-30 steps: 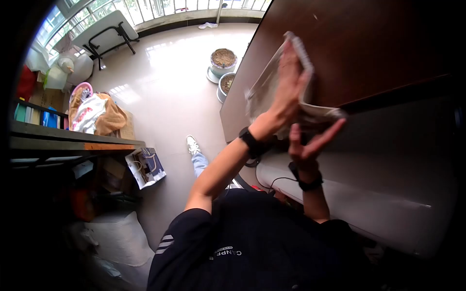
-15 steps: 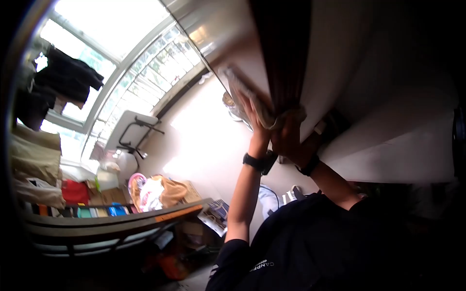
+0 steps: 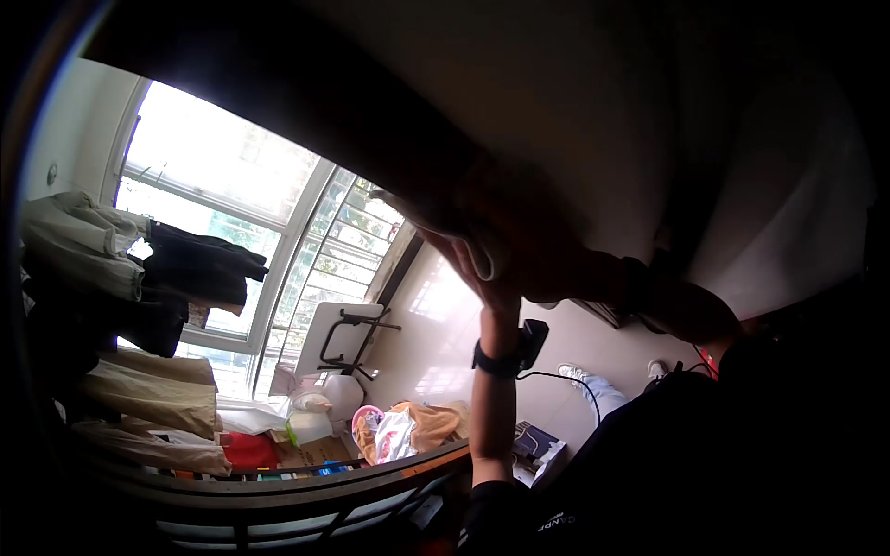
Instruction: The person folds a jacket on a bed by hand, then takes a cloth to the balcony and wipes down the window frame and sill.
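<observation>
My left hand (image 3: 470,269) is raised and presses a pale cloth (image 3: 487,252) against the edge of a dark wooden beam or door frame (image 3: 371,111). Its fingers lie along the cloth, partly hidden by it. My right hand (image 3: 547,258) is beside it in deep shadow, against the same dark wood, and appears closed around the cloth's other side. A black band with a small device (image 3: 530,347) sits on my left wrist, and a dark band (image 3: 638,283) on my right.
Clothes (image 3: 199,264) hang before a barred window (image 3: 338,241) at the left. A folded table (image 3: 324,338) leans below it. A pink basin (image 3: 363,417) with cloths stands near a dark slatted rail (image 3: 306,486). My shoes (image 3: 573,372) show on the pale floor.
My view has turned, so the dark wood now slants across the top. Both hands stay on the cloth and wood, now more shadowed; the window and clothes have shifted right and down.
</observation>
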The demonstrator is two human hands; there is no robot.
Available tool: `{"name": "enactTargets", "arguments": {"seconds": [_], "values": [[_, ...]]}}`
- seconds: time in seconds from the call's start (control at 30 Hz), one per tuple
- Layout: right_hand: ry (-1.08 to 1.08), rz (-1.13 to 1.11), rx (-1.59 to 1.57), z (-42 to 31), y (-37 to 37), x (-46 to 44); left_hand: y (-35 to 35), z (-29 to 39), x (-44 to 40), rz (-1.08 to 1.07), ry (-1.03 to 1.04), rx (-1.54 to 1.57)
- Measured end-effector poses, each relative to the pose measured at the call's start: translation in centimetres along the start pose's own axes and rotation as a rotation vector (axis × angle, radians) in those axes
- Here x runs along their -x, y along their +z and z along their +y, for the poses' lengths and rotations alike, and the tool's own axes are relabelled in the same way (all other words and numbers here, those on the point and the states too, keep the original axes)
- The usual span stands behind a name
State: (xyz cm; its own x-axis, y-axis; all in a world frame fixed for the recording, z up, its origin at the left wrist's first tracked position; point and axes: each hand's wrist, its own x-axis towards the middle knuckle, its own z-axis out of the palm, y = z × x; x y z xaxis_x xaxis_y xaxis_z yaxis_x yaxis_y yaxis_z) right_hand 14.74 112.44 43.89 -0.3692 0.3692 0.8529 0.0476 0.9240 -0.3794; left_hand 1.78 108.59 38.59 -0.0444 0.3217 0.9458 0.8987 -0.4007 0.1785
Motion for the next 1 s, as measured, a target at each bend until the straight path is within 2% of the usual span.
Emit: {"name": "enactTargets", "arguments": {"seconds": [0.07,0.1,0.13,0.2,0.27,0.33,0.37,0.43,0.53,0.63,0.73,0.77,0.8,0.9,0.93,0.97,1.0], "values": [[-0.07,0.09,0.063,-1.2,-1.2,-3.0,-1.6,-3.3,-0.8,0.006,-0.019,0.203],[-0.103,0.137,0.096,-1.8,-1.8,-4.5,-2.3,-4.0,-0.5,0.036,-0.122,0.292],[-0.067,0.338,0.069,-1.7,3.2,-5.0,-3.0,-4.7,0.0,0.065,-0.254,0.374],[-0.082,0.395,0.169,-0.1,6.1,-4.3,-3.2,-5.2,1.9,0.105,-0.454,0.477],[-0.153,0.085,0.398,0.2,1.7,-2.3,-3.1,-5.6,4.8,0.12,-0.622,0.505],[0.043,0.374,0.401,-0.8,6.2,-1.6,-2.8,-6.0,8.4,0.114,-0.773,0.522],[0.024,0.373,0.383,-0.3,5.8,-0.9,-2.6,-6.2,10.0,0.099,-0.839,0.532],[-0.048,0.273,0.355,1.6,4.1,1.7,-2.2,-6.1,13.5,0.057,-0.964,0.551],[-0.017,0.112,0.231,3.7,4.3,6.4,-1.1,-6.1,17.7,-0.031,-1.151,0.601],[0.178,-0.108,0.001,5.7,6.8,11.8,0.1,-5.6,21.1,-0.136,-1.299,0.659],[0.429,-0.294,-0.215,6.8,8.5,16.7,1.5,-4.0,24.2,-0.252,-1.41,0.731],[0.455,-0.366,-0.199,6.6,7.9,17.0,1.7,-3.2,25.0,-0.287,-1.44,0.755],[0.393,-0.488,-0.027,6.4,6.7,17.8,2.0,-2.8,25.6,-0.317,-1.463,0.77],[0.402,-0.295,0.093,6.8,8.5,24.3,2.6,-0.4,26.5,-0.409,-1.468,0.805],[0.464,-0.23,-0.001,6.0,8.1,25.4,2.7,0.2,26.8,-0.431,-1.438,0.798],[0.53,-0.167,-0.091,5.1,7.5,25.9,2.6,1.2,26.7,-0.477,-1.318,0.776],[0.596,-0.103,-0.174,4.5,6.9,26.1,2.5,2.5,26.8,-0.409,-1.313,0.812]]}}
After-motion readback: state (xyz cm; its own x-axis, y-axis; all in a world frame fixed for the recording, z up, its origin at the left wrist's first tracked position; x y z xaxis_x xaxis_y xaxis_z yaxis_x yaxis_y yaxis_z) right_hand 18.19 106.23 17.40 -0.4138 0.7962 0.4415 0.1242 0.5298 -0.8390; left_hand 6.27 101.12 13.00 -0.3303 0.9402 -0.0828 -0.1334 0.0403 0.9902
